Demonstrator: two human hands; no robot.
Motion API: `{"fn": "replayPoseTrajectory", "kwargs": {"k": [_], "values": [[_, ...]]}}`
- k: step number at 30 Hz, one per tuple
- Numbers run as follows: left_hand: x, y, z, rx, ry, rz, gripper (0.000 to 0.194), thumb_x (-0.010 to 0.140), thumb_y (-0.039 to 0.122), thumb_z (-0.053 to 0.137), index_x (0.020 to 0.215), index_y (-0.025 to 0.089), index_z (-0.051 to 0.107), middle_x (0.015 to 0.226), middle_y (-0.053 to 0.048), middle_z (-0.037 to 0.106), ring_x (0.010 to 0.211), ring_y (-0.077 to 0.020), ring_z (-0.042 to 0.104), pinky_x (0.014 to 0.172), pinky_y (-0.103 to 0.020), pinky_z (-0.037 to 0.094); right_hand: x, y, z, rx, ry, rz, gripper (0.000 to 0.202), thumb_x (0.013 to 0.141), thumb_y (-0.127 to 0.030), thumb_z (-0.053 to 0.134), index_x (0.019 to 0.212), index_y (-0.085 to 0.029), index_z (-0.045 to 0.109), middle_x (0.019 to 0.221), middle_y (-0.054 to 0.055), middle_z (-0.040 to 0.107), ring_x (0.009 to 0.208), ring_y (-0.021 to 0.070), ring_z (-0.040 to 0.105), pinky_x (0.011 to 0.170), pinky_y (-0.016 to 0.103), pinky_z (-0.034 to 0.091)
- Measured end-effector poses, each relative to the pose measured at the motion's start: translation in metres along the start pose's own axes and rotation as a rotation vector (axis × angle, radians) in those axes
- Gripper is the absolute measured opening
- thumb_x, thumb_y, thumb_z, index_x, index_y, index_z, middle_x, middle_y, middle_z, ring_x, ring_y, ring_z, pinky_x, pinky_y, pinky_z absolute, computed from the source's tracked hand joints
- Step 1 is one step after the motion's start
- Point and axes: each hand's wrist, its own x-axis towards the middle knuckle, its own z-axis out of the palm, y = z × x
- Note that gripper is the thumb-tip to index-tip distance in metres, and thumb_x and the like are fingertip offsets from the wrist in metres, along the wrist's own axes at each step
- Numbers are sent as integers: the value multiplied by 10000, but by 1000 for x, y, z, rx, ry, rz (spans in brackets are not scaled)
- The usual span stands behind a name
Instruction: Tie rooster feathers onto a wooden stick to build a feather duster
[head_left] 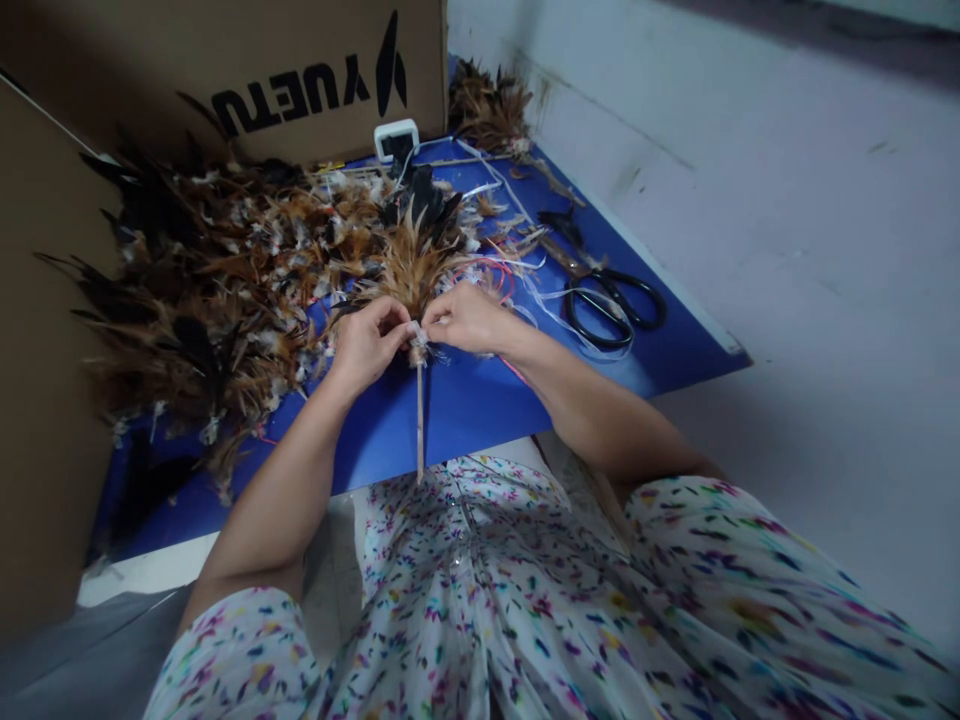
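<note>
Near the worktop's (487,405) front edge: feather bundle (409,268) on stick (421,425), between both hands | left hand (364,345) pinched tight on whitish binding (419,338); right hand (466,318) curled alongside, hold unclear | seemingly wrapping; next probably needs steady tension | fingertips mask the binding's end

At the base of a feather bundle (409,268) on a thin stick (420,425), the person's left hand (364,343) and right hand (471,318) are pinching whitish material (418,334), while feathers (232,270) are lying left of the bundle, scissors (609,284) right of it, and a cardboard box (292,50) is standing behind it.
</note>
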Motion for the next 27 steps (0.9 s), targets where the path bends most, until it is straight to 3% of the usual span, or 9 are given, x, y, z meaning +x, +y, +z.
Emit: {"fn": "replayPoseTrajectory", "kwargs": {"k": [4,9,17,27], "values": [[0,-1,0,18,30,14,145,724,210,699,738,201,555,620,46,631,542,-120,617,540,-225,443,0,0,1,-23,-11,-22,162,810,-215,646,829,-138,787,688,24,665,649,109,535,619,256,342],[-1,-5,-1,73,-19,18,53,759,226,682,794,189,667,661,14,682,582,-129,623,577,-234,454,-1,0,2,-62,0,-38,192,812,-197,615,858,-141,792,716,30,685,663,116,553,630,256,342],[-1,-5,-4,144,-44,67,96,765,235,695,825,195,758,730,-14,738,639,-149,649,615,-247,463,-1,-3,5,-36,7,-25,232,816,-185,588,908,-150,798,781,49,720,695,131,585,643,255,359],[0,-1,-4,206,-91,94,102,762,159,641,700,187,717,580,16,644,570,-139,573,579,-243,403,-6,-12,6,-125,44,-28,199,862,-251,599,939,-171,764,806,51,708,749,150,595,671,263,337]]}}
